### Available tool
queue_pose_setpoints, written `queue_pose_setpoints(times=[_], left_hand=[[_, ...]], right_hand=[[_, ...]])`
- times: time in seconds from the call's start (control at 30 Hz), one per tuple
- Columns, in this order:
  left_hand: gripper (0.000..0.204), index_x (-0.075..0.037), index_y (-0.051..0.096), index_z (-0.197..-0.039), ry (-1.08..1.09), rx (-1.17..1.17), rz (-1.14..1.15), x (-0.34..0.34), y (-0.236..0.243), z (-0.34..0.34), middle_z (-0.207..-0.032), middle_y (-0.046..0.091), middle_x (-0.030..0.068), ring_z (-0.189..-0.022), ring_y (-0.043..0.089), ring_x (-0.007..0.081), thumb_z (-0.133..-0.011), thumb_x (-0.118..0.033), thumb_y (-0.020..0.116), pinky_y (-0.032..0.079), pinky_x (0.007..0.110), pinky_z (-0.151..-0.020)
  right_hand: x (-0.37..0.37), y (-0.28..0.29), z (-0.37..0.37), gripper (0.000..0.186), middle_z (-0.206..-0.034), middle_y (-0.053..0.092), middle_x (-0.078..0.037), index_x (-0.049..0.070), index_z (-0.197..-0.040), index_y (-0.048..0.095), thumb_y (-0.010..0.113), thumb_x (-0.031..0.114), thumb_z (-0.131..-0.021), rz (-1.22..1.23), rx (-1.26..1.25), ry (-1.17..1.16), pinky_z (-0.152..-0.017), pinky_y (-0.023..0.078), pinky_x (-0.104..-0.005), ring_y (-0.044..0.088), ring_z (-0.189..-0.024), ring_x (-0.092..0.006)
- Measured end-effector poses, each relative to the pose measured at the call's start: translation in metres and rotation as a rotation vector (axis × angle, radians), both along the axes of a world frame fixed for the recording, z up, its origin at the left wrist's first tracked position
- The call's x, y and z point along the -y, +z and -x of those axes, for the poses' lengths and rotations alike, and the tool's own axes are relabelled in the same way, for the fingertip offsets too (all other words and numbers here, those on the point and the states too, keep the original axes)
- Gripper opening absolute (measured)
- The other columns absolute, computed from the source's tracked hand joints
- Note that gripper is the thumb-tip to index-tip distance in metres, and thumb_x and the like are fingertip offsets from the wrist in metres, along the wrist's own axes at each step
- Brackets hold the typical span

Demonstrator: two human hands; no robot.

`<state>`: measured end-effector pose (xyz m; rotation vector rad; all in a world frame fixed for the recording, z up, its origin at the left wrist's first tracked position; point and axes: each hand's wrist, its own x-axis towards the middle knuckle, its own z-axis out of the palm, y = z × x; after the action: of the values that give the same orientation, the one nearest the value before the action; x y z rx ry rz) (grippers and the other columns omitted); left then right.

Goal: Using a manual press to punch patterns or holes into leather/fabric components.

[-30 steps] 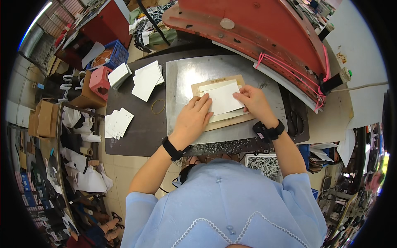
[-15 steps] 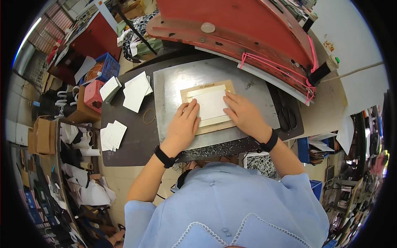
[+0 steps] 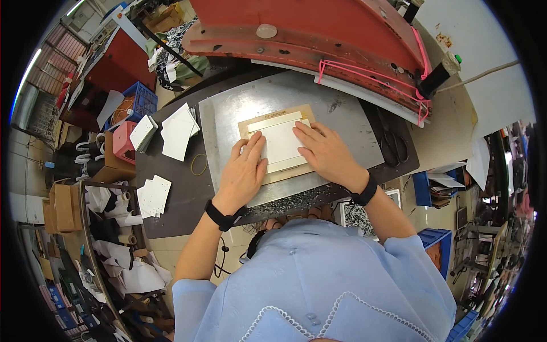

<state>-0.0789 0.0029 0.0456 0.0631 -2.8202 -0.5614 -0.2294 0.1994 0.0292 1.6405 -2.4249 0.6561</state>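
A white rectangular sheet [image 3: 280, 141] lies on a tan board [image 3: 285, 175] edged with pale raised strips. The fingers of my left hand [image 3: 242, 171] rest flat on the sheet's left side, its thumb apart from them. From the other side my right hand [image 3: 333, 153] lays its fingertips on the sheet's right part. Neither hand grips anything. Beneath the board is a large grey metal plate [image 3: 225, 122] on a dark table [image 3: 171, 208].
To the left lie loose white cards [image 3: 154, 196], white card stacks [image 3: 179, 131] [image 3: 143, 134] and a rubber band [image 3: 199, 164]. Black scissors [image 3: 393, 145] sit right of the plate. A red machine [image 3: 307, 34] with pink cord overhangs the far side. Small scraps [image 3: 296, 202] litter the near edge.
The whole view has shifted slightly, so the table sits a little farther left. My right fingertips have slid a short way inward over the sheet. My left hand stays at its left side.
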Motion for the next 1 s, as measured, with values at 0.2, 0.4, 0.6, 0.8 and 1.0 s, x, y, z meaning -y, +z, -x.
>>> queue_pose_setpoints(times=[0.2, 0.4, 0.6, 0.8, 1.0], left_hand=[[0.050, 0.001, 0.044, -0.142, -0.006, 0.001, 0.012, 0.002, -0.008, 0.000, -0.149, 0.044, 0.0164, -0.125, 0.044, 0.0414, -0.095, -0.014, 0.055, 0.040, 0.042, -0.106], [0.047, -0.001, 0.046, -0.142, 0.144, -0.184, -0.314, 0.021, 0.003, -0.014, -0.152, 0.040, 0.0182, -0.131, 0.046, 0.0358, -0.098, -0.014, 0.055, 0.045, 0.039, -0.101], [0.036, -0.002, 0.054, -0.134, 0.386, -0.330, -0.429, 0.034, 0.020, -0.066, -0.149, 0.045, 0.0134, -0.126, 0.053, 0.0231, -0.099, -0.011, 0.055, 0.047, 0.033, -0.096], [0.021, -0.001, 0.065, -0.115, 0.221, -0.212, -0.505, 0.009, 0.029, -0.080, -0.127, 0.063, 0.0151, -0.105, 0.065, 0.0256, -0.097, -0.009, 0.059, 0.053, 0.032, -0.083], [0.016, -0.004, 0.068, -0.109, -0.072, -0.034, -0.488, -0.022, 0.037, -0.085, -0.101, 0.071, 0.0133, -0.085, 0.069, 0.0263, -0.094, -0.008, 0.063, 0.054, 0.032, -0.073]], right_hand=[[0.001, 0.005, -0.005, 0.042, -0.144, 0.050, -0.010, 0.003, -0.133, 0.055, 0.055, 0.023, -0.096, -0.025, -0.028, -0.031, -0.096, 0.042, -0.0434, 0.049, -0.124, -0.0313], [0.001, 0.012, 0.008, 0.051, -0.148, 0.044, -0.018, 0.002, -0.137, 0.052, 0.061, 0.026, -0.093, 0.224, -0.037, -0.138, -0.109, 0.035, -0.0468, 0.042, -0.134, -0.0356], [-0.100, 0.108, 0.096, 0.068, -0.149, 0.041, -0.022, -0.006, -0.142, 0.042, 0.066, 0.037, -0.095, 0.913, -0.125, -0.715, -0.113, 0.031, -0.0407, 0.039, -0.139, -0.0296], [-0.131, 0.094, 0.186, 0.047, -0.105, 0.062, -0.007, -0.001, -0.117, 0.054, 0.080, 0.019, -0.084, 1.084, 0.470, -0.492, -0.087, 0.048, -0.0281, 0.060, -0.094, -0.0151], [-0.133, 0.093, 0.176, 0.048, -0.104, 0.060, -0.008, -0.003, -0.118, 0.053, 0.078, 0.012, -0.080, 1.029, 0.513, -0.544, -0.082, 0.049, -0.0297, 0.059, -0.092, -0.0167]])
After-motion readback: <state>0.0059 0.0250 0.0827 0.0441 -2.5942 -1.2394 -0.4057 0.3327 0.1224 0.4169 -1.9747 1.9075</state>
